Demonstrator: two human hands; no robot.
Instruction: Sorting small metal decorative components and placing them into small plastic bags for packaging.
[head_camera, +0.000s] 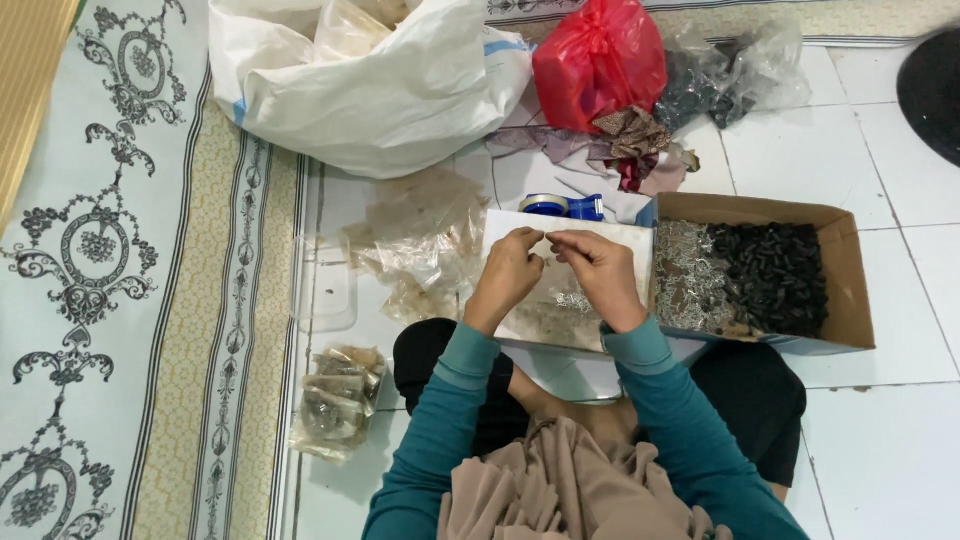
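Red bag at upper centre, cardboard box at right — your left hand and right hand pinch a small clear packet, fingers together.

Small clear plastic bag, pinched betw. both hands over white tray.

Your head camera looks straight down from above, quite near, at your hands and the tiled floor.
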